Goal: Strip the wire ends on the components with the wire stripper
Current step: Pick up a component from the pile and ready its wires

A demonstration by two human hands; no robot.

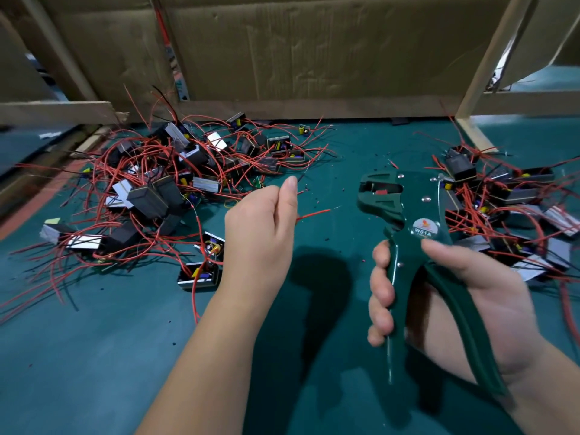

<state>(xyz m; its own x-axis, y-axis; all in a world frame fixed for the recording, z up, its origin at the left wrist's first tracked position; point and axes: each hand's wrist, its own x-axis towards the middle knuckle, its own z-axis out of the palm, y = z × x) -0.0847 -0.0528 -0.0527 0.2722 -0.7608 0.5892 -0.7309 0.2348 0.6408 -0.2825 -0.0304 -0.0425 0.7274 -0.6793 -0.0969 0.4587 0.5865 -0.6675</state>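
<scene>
1. Green wire stripper is in the right hand, fingers wrapped round both handles. The handles are spread and the jaws stand apart, nothing in them.
2. Left hand is curled, thumb laid against the fingers, pinching a red wire end. The tip pokes out toward the stripper head with a clear gap between them.
3. Which component this wire belongs to is hidden by the hand; cannot tell.
4. Components sit in two heaps on the teal bench: a big tangled left pile and a right pile behind the stripper. Cardboard wall stands at the back.
5. Step, as judged: lining up a wire end for stripping, not yet inserted.
6. Next move calls for feeding the tip straight into the open jaws, holding the wire taut with the left hand, then squeezing the handles fully.
7. Small insulation bits lie on the bench between the hands.
</scene>
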